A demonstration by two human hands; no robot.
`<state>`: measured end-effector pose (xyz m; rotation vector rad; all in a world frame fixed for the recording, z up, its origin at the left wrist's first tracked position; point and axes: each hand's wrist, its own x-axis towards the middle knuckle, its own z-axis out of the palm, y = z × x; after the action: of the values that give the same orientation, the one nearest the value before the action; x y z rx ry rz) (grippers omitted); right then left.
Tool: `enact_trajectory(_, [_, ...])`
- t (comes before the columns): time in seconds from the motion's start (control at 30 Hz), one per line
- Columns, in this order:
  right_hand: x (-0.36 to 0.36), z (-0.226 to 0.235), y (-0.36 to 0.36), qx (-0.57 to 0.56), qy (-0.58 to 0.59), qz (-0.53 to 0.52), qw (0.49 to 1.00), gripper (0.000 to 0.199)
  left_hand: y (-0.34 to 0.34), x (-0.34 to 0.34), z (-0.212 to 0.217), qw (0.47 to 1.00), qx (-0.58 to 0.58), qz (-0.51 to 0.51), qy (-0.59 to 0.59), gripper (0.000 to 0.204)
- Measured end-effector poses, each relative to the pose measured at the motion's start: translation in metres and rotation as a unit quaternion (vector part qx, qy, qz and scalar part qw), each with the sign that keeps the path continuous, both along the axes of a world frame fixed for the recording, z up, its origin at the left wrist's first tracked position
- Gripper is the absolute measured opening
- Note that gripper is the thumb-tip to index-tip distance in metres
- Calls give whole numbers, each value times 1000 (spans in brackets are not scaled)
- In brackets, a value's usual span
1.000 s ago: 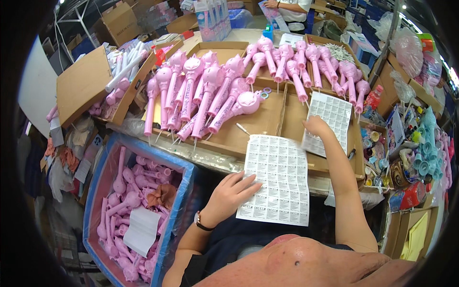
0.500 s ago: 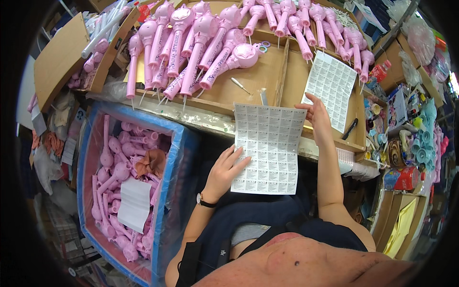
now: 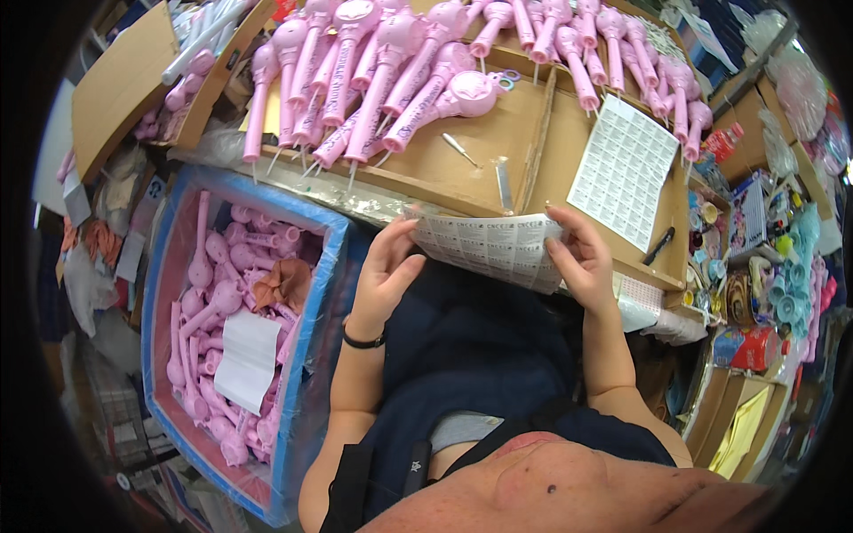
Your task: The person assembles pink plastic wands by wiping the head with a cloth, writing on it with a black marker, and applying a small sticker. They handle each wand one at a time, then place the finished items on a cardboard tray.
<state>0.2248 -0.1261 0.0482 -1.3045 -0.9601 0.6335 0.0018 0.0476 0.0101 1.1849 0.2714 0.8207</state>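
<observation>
A sheet of small printed stickers [image 3: 493,242] is held up over my lap, tilted and bowed, its far edge close to the bench. My left hand [image 3: 384,277] is closed on its left edge, fingertips at the upper corner and thumb standing off toward me. Around the right edge my right hand [image 3: 582,262] grips, thumb on the near face and fingers behind. Beyond it, a second sticker sheet [image 3: 624,171] lies flat in the cardboard tray [image 3: 533,147]. Several pink wand-shaped toys [image 3: 378,98] with round heads and thin wires at their ends are piled at the back.
To the left stands a blue-rimmed bin [image 3: 333,258] full of pink toy parts [image 3: 218,302], with a white paper [image 3: 246,360] on top. A white-handled tool [image 3: 459,149] and a black pen [image 3: 658,246] lie in the tray. Cluttered shelves with a red-labelled bottle [image 3: 755,348] stand at right.
The sticker sheet has tipped from facing me to a flatter, bowed pose. My left hand moved from its face to its left edge; my right hand came down onto the right edge.
</observation>
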Motion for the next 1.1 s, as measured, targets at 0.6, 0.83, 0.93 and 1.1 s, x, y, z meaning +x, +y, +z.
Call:
enact_trajectory(0.6, [-16, 34, -6, -89, -160, 0, 983, 21, -14, -7, 41, 810, 441, 296, 249, 40])
enact_trajectory(0.83, [-23, 38, -1, -75, -233, 37, 969, 23, -37, 41, 58, 763, 606, 110, 197, 35])
enact_trajectory(0.93, [-22, 40, -2, -69, -235, 31, 969, 24, -32, 47, 59, 782, 594, 75, 174, 31])
enact_trajectory(1.1, [-20, 41, 0, -31, -234, 46, 971, 26, -28, 44, 59, 838, 523, 34, 151, 23])
